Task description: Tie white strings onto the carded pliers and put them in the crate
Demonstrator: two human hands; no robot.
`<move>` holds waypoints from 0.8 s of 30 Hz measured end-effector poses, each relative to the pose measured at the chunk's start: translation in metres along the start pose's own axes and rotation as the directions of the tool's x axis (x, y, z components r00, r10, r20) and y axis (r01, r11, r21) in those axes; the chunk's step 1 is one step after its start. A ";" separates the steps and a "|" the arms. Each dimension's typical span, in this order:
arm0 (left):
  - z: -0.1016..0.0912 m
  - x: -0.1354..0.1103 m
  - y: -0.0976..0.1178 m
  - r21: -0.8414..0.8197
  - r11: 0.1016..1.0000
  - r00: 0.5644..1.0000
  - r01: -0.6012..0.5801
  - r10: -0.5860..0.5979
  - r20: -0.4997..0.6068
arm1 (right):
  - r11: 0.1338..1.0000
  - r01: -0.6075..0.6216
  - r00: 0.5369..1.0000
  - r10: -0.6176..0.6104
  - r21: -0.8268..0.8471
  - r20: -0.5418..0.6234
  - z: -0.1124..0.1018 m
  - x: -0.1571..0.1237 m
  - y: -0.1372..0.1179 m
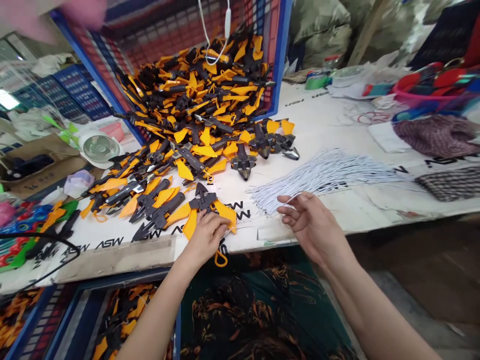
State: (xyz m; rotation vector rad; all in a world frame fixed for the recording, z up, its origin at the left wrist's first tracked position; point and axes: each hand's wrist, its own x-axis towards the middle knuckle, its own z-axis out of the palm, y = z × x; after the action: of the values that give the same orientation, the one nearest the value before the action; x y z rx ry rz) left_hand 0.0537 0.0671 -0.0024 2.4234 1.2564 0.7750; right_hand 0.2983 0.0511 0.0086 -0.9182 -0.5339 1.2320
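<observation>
My left hand rests on a pair of black thread snips with orange handles, gripping them at the table's front edge. A small orange loop hangs below that hand. My right hand is raised over the table, its thumb and forefinger pinching a thin white cord. Just beyond it lies a fanned bundle of white cords. Many similar snips lie heaped in a blue-framed crate and spill across the table towards my left hand.
The white table has black ASW print. A lower crate of snips sits below its front edge. A small fan stands at the left, a pink basin at the back right, and folded fabric at the right.
</observation>
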 end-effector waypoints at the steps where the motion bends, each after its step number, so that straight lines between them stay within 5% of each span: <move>1: -0.005 -0.002 0.004 -0.001 1.000 0.999 -0.026 0.026 -0.031 | 0.999 0.016 0.998 -0.014 -0.039 0.059 0.005 -0.004 0.002; 4: -0.020 -0.009 0.021 0.106 0.984 0.979 -0.143 0.156 -0.130 | 0.944 0.112 0.944 -0.004 -0.311 0.329 0.019 -0.020 0.011; 8: -0.033 -0.018 0.039 0.384 0.892 0.959 -0.237 0.279 -0.056 | 0.779 0.300 0.806 0.101 -0.550 0.583 0.030 -0.042 0.030; 12: -0.037 -0.028 0.041 0.348 0.930 0.993 -0.114 0.121 0.004 | 0.736 0.387 0.770 0.073 -0.555 0.634 0.030 -0.051 0.043; 15: -0.035 -0.037 0.042 -0.015 0.988 0.988 0.152 -0.152 -0.005 | 0.681 0.487 0.743 0.005 -0.547 0.669 0.027 -0.051 0.045; 16: -0.033 -0.039 0.042 -0.200 0.945 0.965 0.260 -0.261 0.020 | 0.656 0.519 0.738 -0.021 -0.547 0.675 0.027 -0.052 0.045; 18: -0.026 -0.044 0.045 -0.563 0.712 0.891 0.420 -0.440 0.107 | 0.626 0.557 0.737 -0.070 -0.546 0.672 0.028 -0.054 0.046; 21: -0.011 -0.049 0.048 -0.867 0.280 0.789 0.413 -0.586 0.186 | 0.660 0.526 0.786 -0.136 -0.537 0.603 0.033 -0.061 0.050; 23: -0.002 -0.051 0.049 -0.921 0.184 0.759 0.343 -0.632 0.156 | 0.719 0.470 0.819 -0.139 -0.512 0.556 0.037 -0.065 0.053; 24: 0.001 -0.050 0.048 -0.919 0.232 0.765 0.320 -0.636 0.106 | 0.752 0.435 0.830 -0.123 -0.494 0.544 0.039 -0.066 0.054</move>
State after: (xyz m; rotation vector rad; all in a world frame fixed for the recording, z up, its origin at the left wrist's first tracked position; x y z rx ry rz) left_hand 0.0620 -0.0015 0.0039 0.9181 1.1094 1.2115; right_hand 0.2199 0.0033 -0.0064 -0.9955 -1.4944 1.0003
